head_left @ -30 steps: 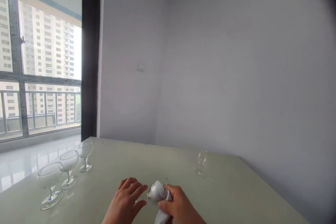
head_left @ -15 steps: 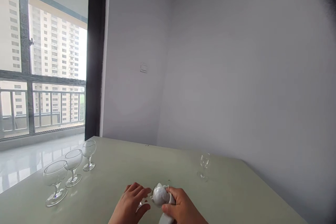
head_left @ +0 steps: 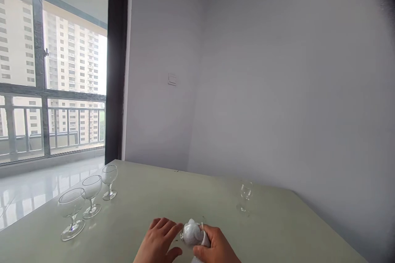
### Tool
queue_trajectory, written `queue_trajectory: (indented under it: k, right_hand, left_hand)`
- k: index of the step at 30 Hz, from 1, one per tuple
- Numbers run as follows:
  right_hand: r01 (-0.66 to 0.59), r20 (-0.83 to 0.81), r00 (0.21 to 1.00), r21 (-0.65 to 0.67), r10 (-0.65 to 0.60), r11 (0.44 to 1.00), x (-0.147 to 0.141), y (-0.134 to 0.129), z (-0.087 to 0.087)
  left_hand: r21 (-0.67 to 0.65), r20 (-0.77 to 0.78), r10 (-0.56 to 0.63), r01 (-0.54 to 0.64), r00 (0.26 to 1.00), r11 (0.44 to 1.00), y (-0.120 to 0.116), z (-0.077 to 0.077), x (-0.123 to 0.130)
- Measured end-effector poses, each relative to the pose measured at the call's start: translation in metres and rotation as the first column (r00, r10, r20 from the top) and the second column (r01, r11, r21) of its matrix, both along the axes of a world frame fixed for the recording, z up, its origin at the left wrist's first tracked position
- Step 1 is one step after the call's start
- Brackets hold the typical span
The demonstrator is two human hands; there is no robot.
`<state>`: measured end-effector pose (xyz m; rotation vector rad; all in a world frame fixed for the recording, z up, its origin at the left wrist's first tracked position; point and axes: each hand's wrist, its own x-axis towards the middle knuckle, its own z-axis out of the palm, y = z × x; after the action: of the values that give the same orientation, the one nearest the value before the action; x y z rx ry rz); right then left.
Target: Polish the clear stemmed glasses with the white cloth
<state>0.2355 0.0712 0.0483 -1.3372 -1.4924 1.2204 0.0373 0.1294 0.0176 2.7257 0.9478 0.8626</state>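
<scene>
Pale green tabletop (head_left: pixel 129 197) is nearest on my screen. Right hand (head_left: pixel 217 246) clamps white cloth (head_left: pixel 193 233) around a glass (head_left: pixel 182 236), near the table's front edge. Left hand (head_left: pixel 159 240) stays open, fingertips (head_left: pixel 175 227) touching the cloth. Farther left stand three stemmed goblets (head_left: pixel 91 197); farther right, one small wine glass (head_left: pixel 246 197). Behind are wall switch (head_left: pixel 172 79) and balcony window (head_left: pixel 74 70).

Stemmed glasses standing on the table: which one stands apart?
The lone glass at far right; the other three glasses stand in a row at left.
</scene>
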Motion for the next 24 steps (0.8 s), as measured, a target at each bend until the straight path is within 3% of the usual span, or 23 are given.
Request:
queue_trajectory:
  k: [2, 4, 6, 8, 10, 11, 12, 13, 14, 16, 17, 19, 21, 22, 24]
  right_hand:
    - [0.025, -0.167, 0.985, -0.068, -0.036, 0.997, -0.007, 0.004, -0.007]
    - [-0.009, -0.220, 0.976, -0.058, -0.004, 0.998, -0.012, 0.005, -0.009]
    - [-0.043, -0.122, 0.992, 0.019, 0.045, 0.999, -0.013, 0.002, -0.001]
    - [-0.128, 0.045, 0.991, 0.071, 0.125, 0.989, -0.008, -0.006, 0.014]
    - [-0.223, 0.184, 0.960, 0.055, 0.210, 0.973, 0.000, -0.013, 0.029]
    - [-0.256, 0.223, 0.945, 0.046, 0.239, 0.966, 0.003, -0.016, 0.034]
    - [-0.267, 0.246, 0.937, 0.042, 0.249, 0.963, 0.006, -0.018, 0.037]
    - [-0.251, 0.251, 0.939, 0.042, 0.233, 0.967, 0.007, -0.018, 0.037]
    - [-0.214, 0.243, 0.950, 0.042, 0.197, 0.976, 0.006, -0.017, 0.035]
    - [-0.107, 0.212, 0.972, 0.036, 0.097, 0.994, 0.002, -0.012, 0.027]
    - [-0.060, 0.194, 0.980, 0.025, 0.054, 0.998, -0.002, -0.010, 0.023]
    - [-0.022, 0.156, 0.988, 0.001, 0.021, 1.000, -0.007, -0.008, 0.020]
    - [-0.059, 0.159, 0.986, 0.006, 0.057, 0.998, -0.007, -0.013, 0.025]
    - [-0.079, 0.185, 0.980, 0.013, 0.076, 0.997, -0.005, -0.017, 0.031]
    - [-0.113, 0.275, 0.956, 0.021, 0.103, 0.993, 0.002, -0.029, 0.044]
  left_hand:
    - [0.291, -0.001, 0.061, -0.058, 0.998, 0.955, -0.001, 0.001, -0.001]
    - [0.356, -0.016, 0.071, -0.061, 0.997, 0.932, -0.001, 0.003, -0.004]
    - [0.212, -0.034, 0.050, -0.042, 0.998, 0.976, 0.000, 0.005, -0.007]
    - [-0.100, -0.035, 0.008, -0.011, 0.999, 0.995, 0.001, 0.008, -0.008]
    - [-0.456, 0.000, -0.031, 0.028, 1.000, 0.889, 0.000, 0.010, -0.006]
    - [-0.577, 0.010, -0.041, 0.039, 0.999, 0.816, -0.001, 0.011, -0.004]
    - [-0.628, 0.008, -0.042, 0.038, 0.999, 0.777, -0.002, 0.012, -0.002]
    - [-0.610, -0.013, -0.028, 0.015, 1.000, 0.792, -0.004, 0.012, 0.000]
    - [-0.531, -0.050, -0.002, -0.025, 0.999, 0.847, -0.005, 0.012, 0.002]
    - [-0.284, -0.120, 0.073, -0.105, 0.990, 0.953, -0.007, 0.010, 0.004]
    - [-0.185, -0.136, 0.117, -0.141, 0.984, 0.973, -0.007, 0.009, 0.004]
    - [-0.114, -0.142, 0.175, -0.191, 0.974, 0.975, -0.007, 0.007, 0.004]
    - [-0.188, -0.112, 0.186, -0.204, 0.976, 0.961, -0.006, 0.008, 0.003]
    - [-0.288, -0.093, 0.165, -0.186, 0.982, 0.940, -0.006, 0.010, 0.003]
    - [-0.573, -0.013, 0.073, -0.067, 0.997, 0.817, -0.008, 0.015, 0.002]
